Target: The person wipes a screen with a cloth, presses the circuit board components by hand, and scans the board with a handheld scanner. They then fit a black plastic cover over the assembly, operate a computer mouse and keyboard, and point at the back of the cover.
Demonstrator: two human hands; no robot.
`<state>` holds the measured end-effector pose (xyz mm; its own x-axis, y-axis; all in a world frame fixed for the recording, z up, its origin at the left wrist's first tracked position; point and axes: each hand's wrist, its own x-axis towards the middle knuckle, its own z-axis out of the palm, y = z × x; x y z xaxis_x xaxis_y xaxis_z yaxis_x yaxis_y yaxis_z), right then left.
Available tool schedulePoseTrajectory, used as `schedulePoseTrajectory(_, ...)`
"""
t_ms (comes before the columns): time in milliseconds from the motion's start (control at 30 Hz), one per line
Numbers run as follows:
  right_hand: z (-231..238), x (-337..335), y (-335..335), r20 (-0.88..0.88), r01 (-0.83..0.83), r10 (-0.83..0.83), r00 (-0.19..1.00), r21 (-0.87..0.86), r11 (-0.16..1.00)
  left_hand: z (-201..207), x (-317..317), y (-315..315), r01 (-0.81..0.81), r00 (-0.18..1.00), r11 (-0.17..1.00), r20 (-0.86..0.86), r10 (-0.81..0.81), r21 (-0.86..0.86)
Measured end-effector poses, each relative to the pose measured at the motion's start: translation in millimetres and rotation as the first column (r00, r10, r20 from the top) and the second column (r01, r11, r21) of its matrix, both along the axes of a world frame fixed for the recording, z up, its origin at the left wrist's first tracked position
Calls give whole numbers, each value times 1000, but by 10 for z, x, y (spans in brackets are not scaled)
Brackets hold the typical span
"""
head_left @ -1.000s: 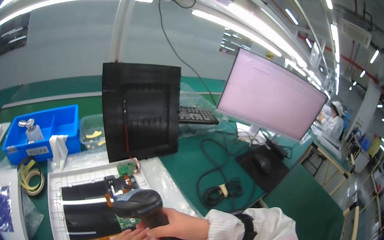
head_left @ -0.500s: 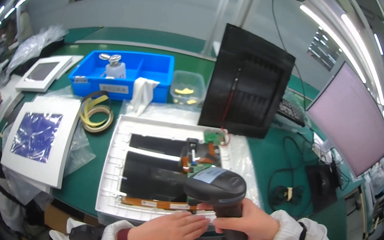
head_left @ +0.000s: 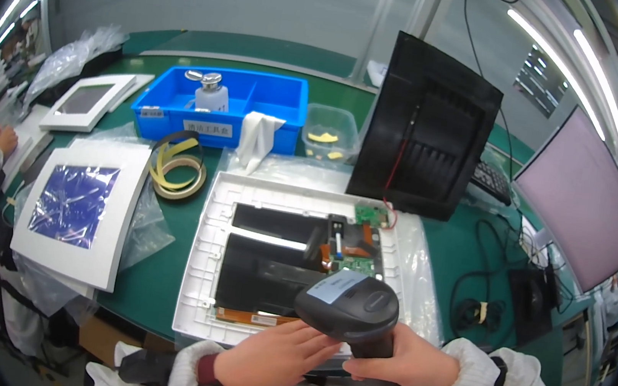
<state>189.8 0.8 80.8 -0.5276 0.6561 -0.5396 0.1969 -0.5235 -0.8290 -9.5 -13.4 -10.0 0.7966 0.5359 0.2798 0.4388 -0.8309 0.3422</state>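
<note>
Right hand (head_left: 417,364): grasping the handle of the handheld barcode scanner, fingers wrapped around it, thumb across the near side.
Left hand (head_left: 273,362): holding nothing visible, fingers straight and together, tips just beside the scanner's handle; whether they touch it I cannot tell.
Barcode scanner (head_left: 352,310): black, with a pale label on its head, above the near right corner of the white housing.
White housing (head_left: 194,279): lying on the green bench mat (head_left: 156,247), inner side up, with dark panels, orange flex strips and green boards inside.
Black back cover (head_left: 433,123): standing upright behind the housing's far right corner, a red wire (head_left: 397,165) running down it to a small green board (head_left: 372,215).
Blue divided bin (head_left: 278,97): beyond the housing, holding a pump bottle (head_left: 211,96); a white cloth (head_left: 255,140) hangs over its front.
Tape rolls (head_left: 178,191): left of the housing.
Monitor (head_left: 582,199): far right, screen lit.
</note>
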Motion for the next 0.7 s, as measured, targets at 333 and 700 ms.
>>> schedulePoseTrajectory(333, 33, 29, 36, 83, -53, 54, 995, -15, 998, -137, 332, 73, -13, 989, 985, 143, 38, -169)
schedulePoseTrajectory(700, -287, -146, -86, 181, -180, 146, 972, 187, 966, -463, 350, 94, 440, 788, 666, 615, 36, -602)
